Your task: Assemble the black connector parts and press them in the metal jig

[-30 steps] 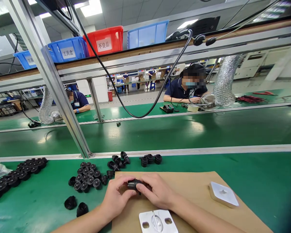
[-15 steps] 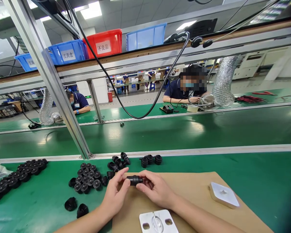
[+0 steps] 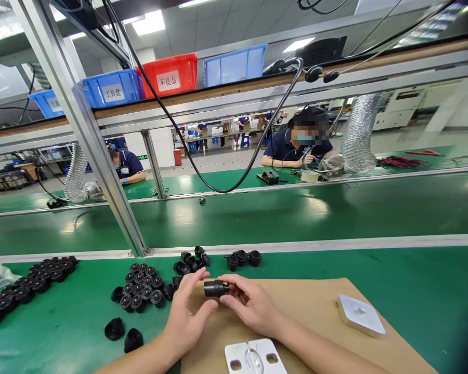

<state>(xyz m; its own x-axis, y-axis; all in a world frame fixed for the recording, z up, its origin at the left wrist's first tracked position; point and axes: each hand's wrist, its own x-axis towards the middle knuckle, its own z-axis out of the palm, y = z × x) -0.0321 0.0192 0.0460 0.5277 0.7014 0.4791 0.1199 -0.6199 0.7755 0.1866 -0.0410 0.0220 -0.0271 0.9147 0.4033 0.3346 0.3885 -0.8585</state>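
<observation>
A short black cylindrical part (image 3: 214,288), ribbed toward its right end, is held level above the brown board (image 3: 308,296). My right hand (image 3: 253,304) grips its right end between thumb and fingers. Around its left end, my left hand (image 3: 191,311) stands open, thumb and fingers apart. Below the hands lies a white metal fixture plate (image 3: 237,351) with a round recess and two slots. A second white block (image 3: 361,311), with a small star-shaped feature on top, rests at the board's right side.
Left of the hands stand grouped black round parts (image 3: 142,285), with two loose black caps (image 3: 114,329) nearer me. A long cluster of black parts (image 3: 35,280) is farther left. Behind runs a green conveyor belt (image 3: 257,213); a metal post (image 3: 97,156) rises at left. Two people sit beyond.
My left thumb and fingers have moved apart and off the black part, leaving its left end uncovered. My right hand keeps its grip in nearly the same place.
</observation>
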